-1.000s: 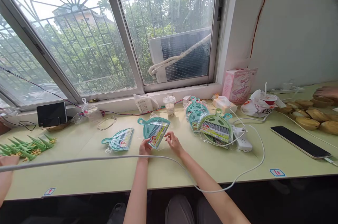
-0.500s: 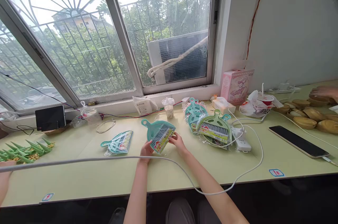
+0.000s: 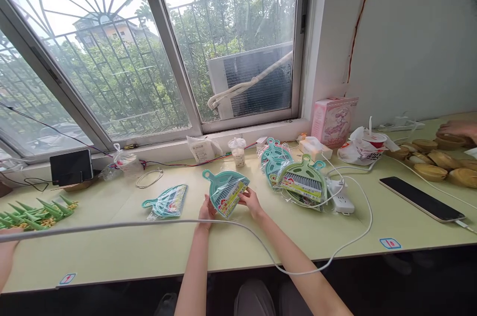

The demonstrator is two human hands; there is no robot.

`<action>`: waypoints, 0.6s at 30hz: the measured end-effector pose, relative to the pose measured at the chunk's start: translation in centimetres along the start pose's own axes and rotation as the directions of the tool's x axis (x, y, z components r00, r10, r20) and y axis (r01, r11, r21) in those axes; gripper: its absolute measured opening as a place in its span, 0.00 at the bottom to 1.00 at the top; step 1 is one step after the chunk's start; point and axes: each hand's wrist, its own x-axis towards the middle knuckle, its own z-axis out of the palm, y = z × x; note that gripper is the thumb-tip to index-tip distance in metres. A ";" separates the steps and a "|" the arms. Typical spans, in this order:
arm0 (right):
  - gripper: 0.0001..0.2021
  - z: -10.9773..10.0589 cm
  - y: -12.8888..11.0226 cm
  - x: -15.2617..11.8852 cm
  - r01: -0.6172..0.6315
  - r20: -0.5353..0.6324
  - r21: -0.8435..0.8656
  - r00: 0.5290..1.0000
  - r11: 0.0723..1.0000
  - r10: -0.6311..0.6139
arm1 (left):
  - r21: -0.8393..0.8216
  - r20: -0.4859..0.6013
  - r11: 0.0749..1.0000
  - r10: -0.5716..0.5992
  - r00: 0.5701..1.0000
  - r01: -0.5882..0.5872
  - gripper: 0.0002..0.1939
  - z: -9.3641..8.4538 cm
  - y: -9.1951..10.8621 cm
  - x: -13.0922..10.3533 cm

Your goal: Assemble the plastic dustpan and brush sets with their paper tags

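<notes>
Between my hands, above the table, a teal dustpan with a small grey-bristled brush and printed card [image 3: 228, 192] is held tilted in clear wrapping. My left hand [image 3: 206, 212] grips its lower left edge. On the right side, my right hand [image 3: 250, 200] pinches the edge by the card, thumb in front. Another wrapped teal dustpan set [image 3: 169, 200] lies on the table to the left. To the right is a pile of wrapped dustpan sets, with a green dustpan [image 3: 303, 177] on top and teal dustpans [image 3: 274, 154] behind it.
A white cable [image 3: 261, 244] loops across in front of my forearms to a power strip [image 3: 342, 200]. A phone [image 3: 421, 199] lies right. Along the window stand a lidded cup [image 3: 238, 151], tissue pack [image 3: 316, 147] and pink box [image 3: 334, 122]. Other people's hands [image 3: 460, 128] show at both sides.
The held dustpan set has shifted very slightly to the right, and both hands keep hold of it. Everything else on the table stays where it was.
</notes>
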 end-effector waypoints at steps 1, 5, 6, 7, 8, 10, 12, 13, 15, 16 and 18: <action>0.27 0.1 -0.1 -0.1 0.009 -0.002 -0.006 1.000 1.000 -0.009 | -0.017 -0.031 0.999 0.031 0.999 -0.032 0.23 -0.2 0.0 0.3; 0.29 0.3 -0.6 -0.4 0.001 0.024 -0.030 1.000 1.000 0.000 | -0.158 -0.113 0.976 0.133 0.985 -0.150 0.23 -1.5 0.7 0.8; 0.30 0.3 -0.8 -0.4 -0.002 0.037 -0.033 0.999 0.999 0.003 | -0.215 -0.144 0.958 0.159 0.977 -0.188 0.23 -2.0 1.0 0.7; 0.30 0.2 -0.9 -0.4 -0.004 0.049 -0.033 0.999 0.999 0.005 | -0.274 -0.179 0.933 0.190 0.965 -0.234 0.24 -2.4 1.3 0.5; 0.31 0.0 -1.1 -0.4 -0.004 0.059 -0.028 0.998 1.000 0.005 | -0.325 -0.218 0.901 0.225 0.950 -0.288 0.25 -2.8 1.6 0.4; 0.30 -0.4 -1.3 -0.3 0.009 0.058 0.007 0.998 1.000 -0.010 | -0.383 -0.291 0.842 0.279 0.915 -0.379 0.26 -3.4 2.1 0.0; 0.28 -0.9 -1.6 -0.1 0.034 0.013 0.076 0.999 0.997 -0.035 | -0.370 -0.352 0.831 0.288 0.891 -0.415 0.29 -3.7 2.5 -0.3; 0.27 -1.2 -1.6 0.1 0.046 -0.024 0.116 0.999 0.992 -0.044 | -0.347 -0.365 0.845 0.278 0.889 -0.406 0.31 -3.6 2.6 -0.3; 0.25 -1.8 -1.7 0.4 0.068 -0.107 0.184 0.993 0.981 -0.049 | -0.310 -0.300 0.892 0.235 0.924 -0.328 0.38 -3.1 2.5 -0.4; 0.25 -2.0 -1.7 0.5 0.074 -0.141 0.206 0.989 0.976 -0.045 | -0.296 -0.220 0.919 0.202 0.954 -0.262 0.40 -2.8 2.4 -0.5; 0.24 -2.2 -1.7 0.7 0.076 -0.168 0.229 0.985 0.970 -0.037 | -0.244 -0.011 0.963 0.120 0.993 -0.119 0.40 -1.9 1.9 -0.6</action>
